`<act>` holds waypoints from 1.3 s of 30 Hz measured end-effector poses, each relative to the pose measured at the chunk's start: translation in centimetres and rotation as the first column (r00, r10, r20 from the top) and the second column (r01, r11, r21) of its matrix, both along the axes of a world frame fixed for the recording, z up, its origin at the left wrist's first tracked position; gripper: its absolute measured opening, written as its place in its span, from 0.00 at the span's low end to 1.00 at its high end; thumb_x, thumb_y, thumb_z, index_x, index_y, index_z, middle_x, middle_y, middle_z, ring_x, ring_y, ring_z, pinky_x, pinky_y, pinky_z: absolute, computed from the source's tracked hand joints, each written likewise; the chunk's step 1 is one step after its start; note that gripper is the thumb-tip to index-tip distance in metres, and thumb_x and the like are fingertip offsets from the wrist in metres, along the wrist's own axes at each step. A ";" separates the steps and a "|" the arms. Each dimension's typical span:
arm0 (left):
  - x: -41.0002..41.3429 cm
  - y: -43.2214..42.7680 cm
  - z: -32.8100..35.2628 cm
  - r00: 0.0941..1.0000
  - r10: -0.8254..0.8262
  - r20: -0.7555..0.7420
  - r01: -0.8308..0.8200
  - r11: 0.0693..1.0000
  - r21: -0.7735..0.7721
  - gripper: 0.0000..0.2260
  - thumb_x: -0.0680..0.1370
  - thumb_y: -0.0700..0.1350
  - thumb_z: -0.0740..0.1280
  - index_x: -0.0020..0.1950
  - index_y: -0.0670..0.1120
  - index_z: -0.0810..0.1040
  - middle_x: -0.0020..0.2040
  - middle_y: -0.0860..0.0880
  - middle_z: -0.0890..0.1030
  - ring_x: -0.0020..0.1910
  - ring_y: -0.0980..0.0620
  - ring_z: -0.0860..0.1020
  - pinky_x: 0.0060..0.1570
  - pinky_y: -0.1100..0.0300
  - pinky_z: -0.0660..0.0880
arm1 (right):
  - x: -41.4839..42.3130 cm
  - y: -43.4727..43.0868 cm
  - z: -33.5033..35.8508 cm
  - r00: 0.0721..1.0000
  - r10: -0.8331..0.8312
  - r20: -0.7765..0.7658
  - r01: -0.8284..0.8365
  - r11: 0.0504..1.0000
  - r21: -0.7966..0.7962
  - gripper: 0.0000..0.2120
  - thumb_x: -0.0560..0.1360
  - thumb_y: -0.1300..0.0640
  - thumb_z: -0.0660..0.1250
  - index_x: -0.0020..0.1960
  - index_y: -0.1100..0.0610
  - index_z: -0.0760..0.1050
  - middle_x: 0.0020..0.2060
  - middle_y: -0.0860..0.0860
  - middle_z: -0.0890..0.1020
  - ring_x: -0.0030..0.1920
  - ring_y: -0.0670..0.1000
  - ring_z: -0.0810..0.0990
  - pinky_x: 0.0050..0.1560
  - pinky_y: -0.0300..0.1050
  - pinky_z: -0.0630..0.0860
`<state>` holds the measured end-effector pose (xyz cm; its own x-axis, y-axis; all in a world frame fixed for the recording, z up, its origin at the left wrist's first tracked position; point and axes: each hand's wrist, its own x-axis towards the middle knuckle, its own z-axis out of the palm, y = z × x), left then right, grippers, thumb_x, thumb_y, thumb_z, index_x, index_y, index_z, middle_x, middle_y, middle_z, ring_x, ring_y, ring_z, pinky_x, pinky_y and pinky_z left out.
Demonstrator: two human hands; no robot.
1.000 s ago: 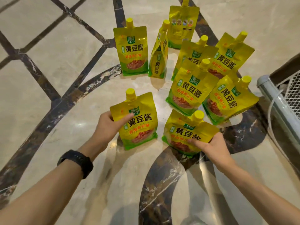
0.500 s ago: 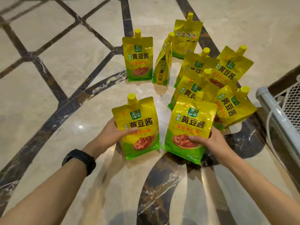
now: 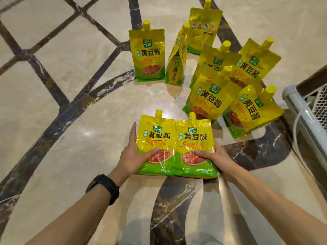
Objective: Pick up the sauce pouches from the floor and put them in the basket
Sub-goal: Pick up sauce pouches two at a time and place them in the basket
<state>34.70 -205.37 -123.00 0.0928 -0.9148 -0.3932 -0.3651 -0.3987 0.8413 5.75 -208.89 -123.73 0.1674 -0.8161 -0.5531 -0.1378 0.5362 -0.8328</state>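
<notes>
Marble floor (image 3: 74, 156), left hand (image 3: 131, 156) and right hand (image 3: 215, 157) gripping upright pouches (image 3: 155, 137) side by side

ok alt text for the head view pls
Two hands hold two yellow sauce pouches side by side, the left hand on one pouch and the right hand on the other. Seven more pouches stand on the marble floor behind.

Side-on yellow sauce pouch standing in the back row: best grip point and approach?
Pinch the narrow yellow sauce pouch across its flat faces, mid-body below the yellow cap, coming from above. It stands upright, edge toward the camera, bulging at the base, with open floor on both sides, so fingers probably fit either face.
</notes>
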 end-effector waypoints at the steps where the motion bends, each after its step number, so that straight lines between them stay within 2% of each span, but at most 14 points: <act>1: -0.2 0.2 0.3 0.998 0.000 0.059 0.003 0.999 -0.042 0.49 0.70 0.63 0.75 0.77 0.70 0.41 0.65 0.65 0.72 0.61 0.53 0.78 0.64 0.49 0.75 | 0.2 0.4 0.0 1.000 -0.008 -0.020 0.007 0.999 -0.050 0.42 0.64 0.56 0.80 0.73 0.48 0.65 0.61 0.50 0.82 0.53 0.46 0.84 0.48 0.39 0.81; 3: -0.4 0.6 0.7 0.996 0.024 0.091 -0.015 0.995 -0.100 0.38 0.79 0.59 0.65 0.76 0.72 0.40 0.64 0.70 0.71 0.59 0.50 0.80 0.59 0.51 0.77 | 0.3 1.1 0.1 0.999 -0.017 -0.038 0.011 0.988 -0.153 0.50 0.68 0.59 0.77 0.79 0.41 0.51 0.65 0.41 0.77 0.59 0.39 0.80 0.51 0.34 0.78; 5: -0.4 0.7 0.5 0.997 0.020 0.077 -0.010 0.992 -0.127 0.30 0.83 0.55 0.59 0.76 0.72 0.43 0.58 0.79 0.68 0.53 0.56 0.81 0.53 0.57 0.75 | 0.3 1.5 0.6 0.997 0.024 -0.066 -0.041 0.964 -0.262 0.50 0.72 0.61 0.75 0.79 0.38 0.45 0.69 0.37 0.71 0.63 0.36 0.76 0.55 0.30 0.75; 7: 0.1 0.7 -0.1 0.996 -0.031 0.083 0.043 0.988 -0.149 0.26 0.85 0.50 0.56 0.78 0.68 0.49 0.60 0.81 0.64 0.56 0.62 0.76 0.57 0.62 0.72 | 0.2 1.2 0.8 0.985 0.094 -0.143 -0.138 0.933 -0.332 0.44 0.74 0.58 0.73 0.79 0.38 0.51 0.72 0.40 0.69 0.68 0.39 0.72 0.64 0.36 0.73; 9: 0.8 0.5 -1.0 0.994 -0.081 0.068 0.092 0.982 -0.164 0.23 0.86 0.47 0.56 0.78 0.66 0.58 0.72 0.70 0.65 0.67 0.60 0.71 0.64 0.64 0.68 | -0.2 0.7 0.9 0.979 0.126 -0.160 -0.175 0.923 -0.344 0.36 0.73 0.57 0.74 0.75 0.41 0.64 0.71 0.45 0.72 0.69 0.45 0.73 0.68 0.47 0.73; 12: 1.4 0.1 -1.8 0.994 -0.083 -0.068 0.074 0.988 -0.132 0.18 0.86 0.44 0.56 0.68 0.67 0.70 0.72 0.53 0.72 0.69 0.50 0.74 0.64 0.54 0.76 | -0.9 0.3 0.7 0.993 0.106 -0.056 -0.116 0.962 -0.246 0.32 0.67 0.56 0.77 0.69 0.43 0.73 0.66 0.48 0.77 0.65 0.50 0.77 0.61 0.48 0.78; 15: 1.2 0.0 -1.3 0.990 -0.063 -0.126 0.055 0.996 -0.068 0.13 0.83 0.47 0.63 0.64 0.63 0.72 0.69 0.53 0.73 0.67 0.49 0.76 0.63 0.51 0.76 | -0.7 0.7 0.3 0.991 0.019 0.136 -0.005 0.995 -0.104 0.37 0.61 0.59 0.80 0.68 0.48 0.75 0.63 0.53 0.80 0.58 0.52 0.82 0.50 0.44 0.81; 19: 1.3 0.1 -1.1 0.985 -0.076 -0.153 0.076 0.997 -0.001 0.29 0.69 0.54 0.77 0.67 0.60 0.70 0.70 0.55 0.70 0.69 0.51 0.72 0.69 0.49 0.71 | -0.3 1.3 0.3 0.972 -0.063 0.225 0.067 0.998 -0.010 0.42 0.56 0.61 0.81 0.69 0.50 0.74 0.60 0.53 0.82 0.55 0.53 0.84 0.46 0.46 0.82; 21: 1.0 0.5 -0.9 0.978 -0.064 -0.199 0.069 0.997 0.017 0.35 0.65 0.53 0.79 0.68 0.61 0.69 0.70 0.55 0.70 0.68 0.51 0.73 0.68 0.50 0.72 | -0.2 1.3 0.7 0.980 -0.047 0.196 0.051 0.999 -0.014 0.41 0.59 0.62 0.81 0.70 0.48 0.74 0.60 0.50 0.82 0.56 0.52 0.84 0.47 0.45 0.82; 23: 0.3 1.0 -0.9 0.975 -0.057 -0.213 0.062 0.998 0.016 0.38 0.64 0.51 0.81 0.70 0.59 0.67 0.68 0.55 0.71 0.65 0.54 0.75 0.65 0.56 0.74 | -0.1 1.2 1.0 0.989 -0.019 0.148 0.023 0.999 -0.028 0.38 0.64 0.67 0.78 0.70 0.47 0.73 0.59 0.47 0.81 0.53 0.48 0.84 0.45 0.41 0.81; 26: -0.4 1.7 -1.0 0.973 -0.005 -0.229 0.006 1.000 0.006 0.38 0.63 0.48 0.82 0.68 0.58 0.68 0.64 0.60 0.72 0.62 0.58 0.75 0.59 0.61 0.77 | 0.0 1.4 1.1 0.988 0.003 0.156 -0.003 1.000 -0.001 0.39 0.65 0.69 0.76 0.71 0.46 0.71 0.60 0.49 0.81 0.54 0.48 0.85 0.46 0.42 0.82; 30: -0.6 2.4 -0.9 0.946 0.122 -0.301 -0.115 0.993 0.041 0.37 0.60 0.48 0.81 0.66 0.57 0.71 0.60 0.65 0.74 0.58 0.58 0.78 0.57 0.48 0.80 | 0.5 2.0 0.9 0.983 -0.003 0.184 -0.006 0.999 0.048 0.41 0.63 0.67 0.78 0.70 0.41 0.72 0.62 0.49 0.80 0.57 0.54 0.84 0.48 0.50 0.83; 37: -0.4 3.1 -1.4 0.938 0.176 -0.297 -0.161 0.984 0.077 0.36 0.56 0.55 0.85 0.60 0.67 0.73 0.67 0.52 0.75 0.63 0.47 0.77 0.57 0.45 0.80 | 1.0 2.2 0.6 0.986 -0.054 0.158 0.050 0.998 0.028 0.41 0.58 0.62 0.81 0.67 0.40 0.75 0.61 0.52 0.82 0.57 0.55 0.84 0.53 0.52 0.82; 39: -0.4 3.0 -0.9 0.936 0.181 -0.303 -0.164 0.983 0.079 0.36 0.59 0.50 0.85 0.62 0.64 0.73 0.65 0.53 0.76 0.60 0.50 0.79 0.52 0.52 0.82 | 1.0 2.3 0.9 0.984 -0.058 0.170 0.054 0.998 0.032 0.41 0.59 0.63 0.80 0.68 0.41 0.75 0.61 0.52 0.82 0.57 0.55 0.84 0.50 0.51 0.82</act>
